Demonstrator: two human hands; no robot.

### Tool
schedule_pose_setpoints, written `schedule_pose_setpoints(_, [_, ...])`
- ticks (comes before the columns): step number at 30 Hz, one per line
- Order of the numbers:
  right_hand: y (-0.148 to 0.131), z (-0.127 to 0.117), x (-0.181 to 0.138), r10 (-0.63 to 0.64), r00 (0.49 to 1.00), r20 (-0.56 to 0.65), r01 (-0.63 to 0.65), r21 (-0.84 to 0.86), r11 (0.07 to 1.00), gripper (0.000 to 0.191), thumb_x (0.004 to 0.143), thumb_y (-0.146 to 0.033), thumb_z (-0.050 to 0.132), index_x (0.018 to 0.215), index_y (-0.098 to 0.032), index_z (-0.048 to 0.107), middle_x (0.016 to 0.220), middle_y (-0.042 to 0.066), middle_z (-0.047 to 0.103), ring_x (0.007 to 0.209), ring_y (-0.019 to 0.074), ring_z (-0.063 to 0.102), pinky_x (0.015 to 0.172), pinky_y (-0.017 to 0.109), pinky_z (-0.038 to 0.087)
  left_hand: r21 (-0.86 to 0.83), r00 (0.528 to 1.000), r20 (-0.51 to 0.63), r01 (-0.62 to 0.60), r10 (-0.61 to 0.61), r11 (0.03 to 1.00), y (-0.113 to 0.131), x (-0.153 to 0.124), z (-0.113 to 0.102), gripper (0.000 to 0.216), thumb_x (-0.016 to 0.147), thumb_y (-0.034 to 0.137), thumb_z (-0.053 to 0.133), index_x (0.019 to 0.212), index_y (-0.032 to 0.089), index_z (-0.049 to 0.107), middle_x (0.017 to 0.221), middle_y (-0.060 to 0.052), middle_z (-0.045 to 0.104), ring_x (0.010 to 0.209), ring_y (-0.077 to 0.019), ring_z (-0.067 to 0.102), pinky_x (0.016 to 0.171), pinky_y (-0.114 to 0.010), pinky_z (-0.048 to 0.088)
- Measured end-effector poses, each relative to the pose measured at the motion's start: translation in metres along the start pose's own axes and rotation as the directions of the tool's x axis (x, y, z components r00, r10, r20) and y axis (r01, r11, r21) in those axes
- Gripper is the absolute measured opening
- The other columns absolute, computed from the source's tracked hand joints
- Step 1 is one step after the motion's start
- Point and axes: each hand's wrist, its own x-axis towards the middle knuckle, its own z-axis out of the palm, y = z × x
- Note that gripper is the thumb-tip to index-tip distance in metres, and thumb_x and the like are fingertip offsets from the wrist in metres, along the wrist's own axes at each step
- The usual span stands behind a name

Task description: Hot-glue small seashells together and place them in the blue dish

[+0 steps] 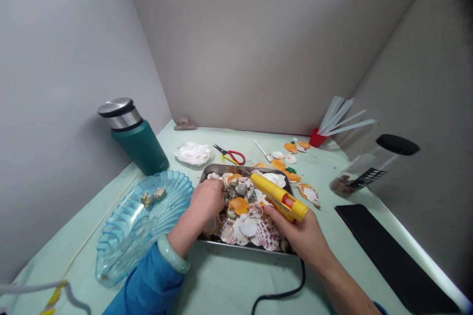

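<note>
A metal tray (251, 247) full of seashells stands in the middle of the table. Over its left side is my left hand (210, 198), fingers curled down among the shells; whatever they pinch is hidden. My right hand (301, 234) is wrapped round a yellow hot glue gun (278, 194), whose nozzle points up and left above the tray. Among the shells are an orange scallop shell (239, 205), a white scallop shell (248, 225) and a purple-speckled one (268, 234). A black cord (279, 296) runs down from below the glue gun.
Left of the tray is a blue shell-shaped dish (125, 221) holding small shells, with a green bottle (140, 145) behind. Scissors (231, 156) and a white bundle (192, 153) lie at the back. Rightward stand a red cup (318, 138) of glue sticks, a jar (364, 172) and a black slab (391, 256).
</note>
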Motion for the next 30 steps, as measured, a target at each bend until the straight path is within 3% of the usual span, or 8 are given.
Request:
schedule_pose_setpoints(8, [-0.003,0.0,0.0,-0.008,1.0,-0.003,0.008,-0.017,1.0,0.033,0.08,-0.037,0.069,0.1,-0.011,0.069,0.082,0.007,0.07,0.071,0.0208,0.063,0.063,0.028,0.053,-0.039,0.997,-0.073,0.0,-0.002,0.999,0.0,-0.002,-0.002,0.017,0.078,0.017,0.052,0.081,0.017,0.068,0.088,-0.015,0.07,0.087,-0.0282,0.065,0.074,-0.035,0.045])
schedule_pose_setpoints(15, [-0.003,0.001,0.001,0.009,1.0,-0.008,-0.009,0.028,1.0,0.029,0.078,-0.037,0.069,0.094,-0.013,0.071,0.069,0.002,0.067,0.061,0.0172,0.059,0.052,0.025,0.05,-0.356,0.993,-0.107,-0.076,0.04,0.931,-0.007,-0.015,-0.009,0.012,0.077,0.023,0.054,0.079,0.019,0.065,0.071,-0.002,0.067,0.067,-0.0171,0.061,0.064,-0.026,0.044])
schedule_pose_setpoints(22, [-0.021,0.011,0.007,0.064,0.995,-0.08,-0.053,0.129,0.99,0.031,0.074,-0.041,0.072,0.087,-0.013,0.071,0.062,0.0,0.064,0.049,0.0126,0.052,0.044,0.023,0.044,-0.559,0.978,-0.19,-0.176,0.081,0.81,-0.001,-0.032,-0.004,0.01,0.078,0.026,0.056,0.082,0.019,0.062,0.075,0.0,0.067,0.061,-0.0139,0.057,0.058,-0.023,0.042])
schedule_pose_setpoints(24, [-0.027,0.019,0.01,0.064,0.995,-0.072,-0.053,0.15,0.987,0.029,0.072,-0.04,0.073,0.084,-0.014,0.07,0.057,-0.002,0.061,0.047,0.0123,0.051,0.044,0.023,0.045,-0.522,0.959,-0.254,-0.242,0.121,0.818,0.003,-0.038,-0.005,0.007,0.08,0.024,0.056,0.08,0.021,0.062,0.07,0.001,0.066,0.059,-0.0138,0.056,0.058,-0.024,0.041])
schedule_pose_setpoints(30, [-0.033,0.042,0.017,0.039,0.998,-0.04,-0.028,0.241,0.97,0.022,0.071,-0.035,0.075,0.08,-0.016,0.07,0.072,0.002,0.069,0.065,0.0175,0.063,0.06,0.026,0.054,-0.308,0.851,-0.387,-0.482,0.355,0.82,0.009,-0.05,0.0,0.016,0.087,0.018,0.045,0.087,0.021,0.06,0.082,-0.007,0.067,0.076,-0.0194,0.062,0.07,-0.029,0.046])
